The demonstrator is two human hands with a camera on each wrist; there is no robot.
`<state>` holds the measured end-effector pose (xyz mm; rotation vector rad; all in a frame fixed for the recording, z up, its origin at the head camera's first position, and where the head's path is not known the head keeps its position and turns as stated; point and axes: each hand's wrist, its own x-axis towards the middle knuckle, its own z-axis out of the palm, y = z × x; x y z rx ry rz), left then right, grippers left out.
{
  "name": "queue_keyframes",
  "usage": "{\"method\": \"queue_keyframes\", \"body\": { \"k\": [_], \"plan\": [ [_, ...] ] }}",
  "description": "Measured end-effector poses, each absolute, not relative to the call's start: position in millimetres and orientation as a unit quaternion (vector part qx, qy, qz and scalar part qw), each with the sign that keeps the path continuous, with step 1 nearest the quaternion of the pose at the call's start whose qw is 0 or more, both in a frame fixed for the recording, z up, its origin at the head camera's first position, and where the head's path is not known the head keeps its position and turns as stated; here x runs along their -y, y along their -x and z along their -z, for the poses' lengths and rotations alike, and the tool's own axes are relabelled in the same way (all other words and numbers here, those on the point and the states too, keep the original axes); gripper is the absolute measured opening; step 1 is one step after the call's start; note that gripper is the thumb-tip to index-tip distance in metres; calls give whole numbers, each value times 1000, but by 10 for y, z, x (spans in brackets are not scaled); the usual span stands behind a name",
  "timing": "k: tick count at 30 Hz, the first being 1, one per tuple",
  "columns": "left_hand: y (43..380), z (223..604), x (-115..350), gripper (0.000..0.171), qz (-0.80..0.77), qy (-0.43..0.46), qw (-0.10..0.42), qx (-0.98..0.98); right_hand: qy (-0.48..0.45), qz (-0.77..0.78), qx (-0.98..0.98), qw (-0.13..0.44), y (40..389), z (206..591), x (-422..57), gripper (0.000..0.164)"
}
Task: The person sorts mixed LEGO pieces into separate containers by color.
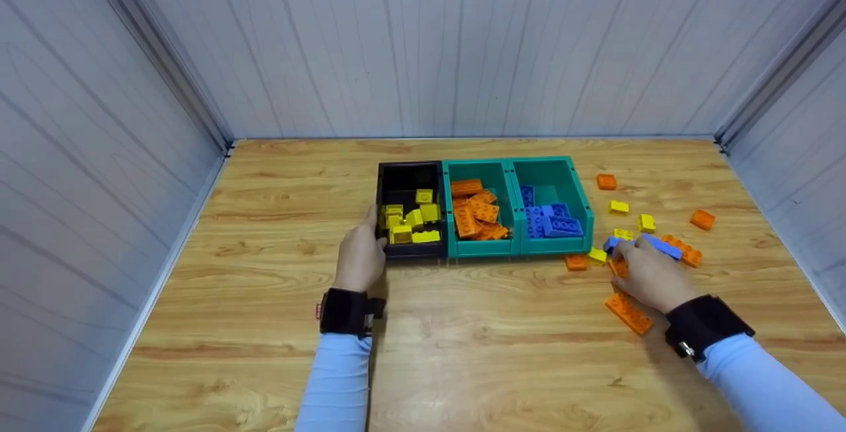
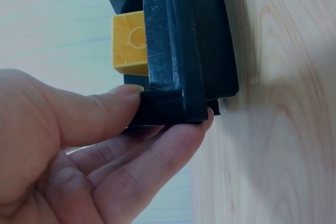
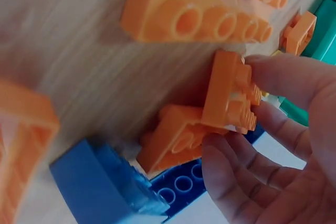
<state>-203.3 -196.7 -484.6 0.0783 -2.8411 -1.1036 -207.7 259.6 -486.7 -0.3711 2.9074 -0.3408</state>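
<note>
Left grip: thumb and fingers closed around the near-left corner of a black rectangular plastic bin.
Right grip: thumb and fingertips, slightly parted, pinched an orange studded plastic brick.
Pinched brick: was right of the bins, among loose orange, blue and yellow plastic bricks.
Black bin: stood leftmost, holding small yellow plastic bricks.
Row: two teal-green plastic bins stood beside it, orange bricks in the middle, blue at right.
Surface: a light wood-grain counter carried everything.
</note>
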Motion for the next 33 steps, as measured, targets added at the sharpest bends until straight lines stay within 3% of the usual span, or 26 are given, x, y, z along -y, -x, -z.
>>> {"method": "queue_keyframes", "body": {
  "k": [24, 33],
  "plan": [
    [2034, 4839, 1965, 66, 366, -41, 35, 929, 38, 242, -968, 54, 2010, 4912, -2611, 36],
    [2015, 4829, 1973, 66, 363, -28, 49, 930, 4, 299, -953, -41, 1864, 4593, -2371, 37]
  ]
}}
